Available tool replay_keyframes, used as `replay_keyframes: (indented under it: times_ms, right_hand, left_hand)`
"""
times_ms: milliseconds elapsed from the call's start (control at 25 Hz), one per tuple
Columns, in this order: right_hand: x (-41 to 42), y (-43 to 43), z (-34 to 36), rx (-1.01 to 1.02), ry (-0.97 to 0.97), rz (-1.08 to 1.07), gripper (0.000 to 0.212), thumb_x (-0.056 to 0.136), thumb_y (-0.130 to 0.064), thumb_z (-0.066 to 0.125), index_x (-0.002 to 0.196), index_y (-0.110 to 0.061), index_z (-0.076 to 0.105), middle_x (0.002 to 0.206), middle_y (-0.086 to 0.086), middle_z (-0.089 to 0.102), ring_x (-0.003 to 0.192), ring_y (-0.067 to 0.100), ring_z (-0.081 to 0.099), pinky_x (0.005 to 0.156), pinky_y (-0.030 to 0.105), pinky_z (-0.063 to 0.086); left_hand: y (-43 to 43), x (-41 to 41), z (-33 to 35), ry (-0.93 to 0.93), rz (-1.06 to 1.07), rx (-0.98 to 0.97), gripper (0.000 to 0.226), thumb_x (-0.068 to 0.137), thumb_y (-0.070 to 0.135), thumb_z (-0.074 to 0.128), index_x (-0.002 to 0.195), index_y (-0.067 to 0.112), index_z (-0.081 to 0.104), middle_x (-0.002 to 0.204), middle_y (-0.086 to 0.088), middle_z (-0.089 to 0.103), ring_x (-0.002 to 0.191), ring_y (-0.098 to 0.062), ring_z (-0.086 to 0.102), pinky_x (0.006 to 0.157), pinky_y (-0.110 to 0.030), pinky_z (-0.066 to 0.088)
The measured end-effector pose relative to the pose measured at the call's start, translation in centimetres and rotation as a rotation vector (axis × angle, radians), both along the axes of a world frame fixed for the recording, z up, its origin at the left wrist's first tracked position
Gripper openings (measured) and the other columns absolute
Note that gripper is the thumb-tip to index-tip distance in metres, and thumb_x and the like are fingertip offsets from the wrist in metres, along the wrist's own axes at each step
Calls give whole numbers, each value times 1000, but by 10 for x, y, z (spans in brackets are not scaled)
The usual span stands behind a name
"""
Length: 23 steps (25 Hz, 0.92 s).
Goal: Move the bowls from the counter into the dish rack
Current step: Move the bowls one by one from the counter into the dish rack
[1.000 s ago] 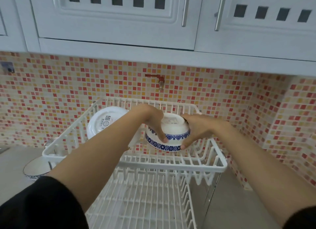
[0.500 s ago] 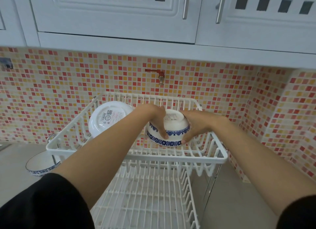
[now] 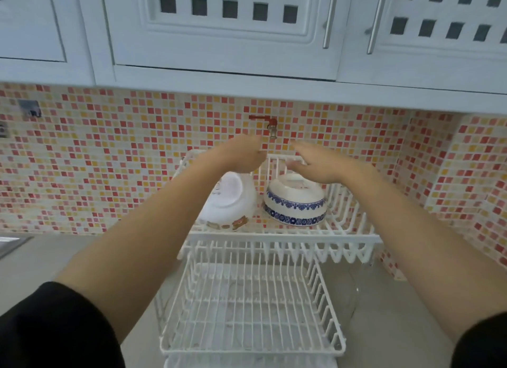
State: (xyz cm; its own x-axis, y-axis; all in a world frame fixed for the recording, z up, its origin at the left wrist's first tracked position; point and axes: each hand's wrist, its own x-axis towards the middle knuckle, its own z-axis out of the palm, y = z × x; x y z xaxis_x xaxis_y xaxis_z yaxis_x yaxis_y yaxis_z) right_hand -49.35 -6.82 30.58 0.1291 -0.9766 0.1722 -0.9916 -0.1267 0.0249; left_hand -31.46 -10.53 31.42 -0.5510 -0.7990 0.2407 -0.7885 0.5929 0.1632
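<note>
A white bowl with blue floral bands [image 3: 295, 203] sits upside down in the upper tier of the white wire dish rack [image 3: 288, 238]. Beside it on the left a white bowl with a brown flower print [image 3: 230, 200] leans on its side in the same tier. My left hand [image 3: 244, 155] hovers above the leaning bowl, fingers curled loosely, holding nothing. My right hand [image 3: 315, 161] floats just above the blue-banded bowl with fingers spread, not touching it. Both forearms reach over the rack.
The rack's lower tier [image 3: 247, 307] holds nothing. White wall cabinets [image 3: 225, 32] hang overhead. A red tap [image 3: 267, 123] sticks out of the mosaic tile wall behind the rack. A sink edge [image 3: 11, 244] shows at far left on the grey counter [image 3: 397, 326].
Both hands have let go of the blue-banded bowl, which now rests upside down in the upper tier. The hands have lifted above it. The view has shifted left.
</note>
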Motion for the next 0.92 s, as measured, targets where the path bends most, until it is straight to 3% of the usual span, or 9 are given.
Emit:
replay_keyframes:
  times_ms: [200, 400, 560, 760, 920]
  right_hand:
    - [102, -6, -6, -139, -177, 35, 64, 101, -46, 24, 153, -11, 12, 161, 8, 15, 149, 22, 16, 118, 40, 17]
    - [236, -17, -21, -223, -331, 88, 66, 101, -44, 25, 153, -7, 9, 161, 11, 13, 149, 26, 13, 120, 42, 17]
    - [324, -23, -50, -236, -424, 78, 62, 102, -38, 27, 152, -5, 11, 160, 12, 16, 148, 28, 17, 117, 41, 20]
    - [370, -57, -120, -120, -506, -14, 62, 101, -35, 31, 151, -3, 12, 156, 18, 23, 143, 33, 25, 115, 43, 26]
    - [370, -83, -201, 24, -603, -190, 61, 100, -34, 35, 150, -5, 17, 153, 18, 28, 141, 35, 29, 112, 45, 30]
  left_hand:
    - [8, 104, -2, 165, 107, -28, 45, 104, 21, 29, 141, -1, 39, 142, -19, 49, 125, -31, 52, 98, -34, 42]
    - [6, 242, -19, 221, 282, -41, 43, 103, 23, 27, 131, -3, 47, 119, -22, 61, 88, -28, 54, 73, -34, 40]
    - [9, 316, -45, 179, 370, 30, 46, 104, 23, 24, 136, -5, 42, 135, -24, 51, 117, -37, 53, 95, -42, 43]
    - [-22, 355, -120, 233, 414, 158, 48, 102, 26, 28, 136, -6, 41, 127, -26, 57, 96, -34, 59, 76, -36, 43]
    - [-45, 351, -204, 164, 467, 305, 45, 102, 26, 30, 128, -5, 47, 130, -24, 54, 117, -38, 53, 89, -38, 41]
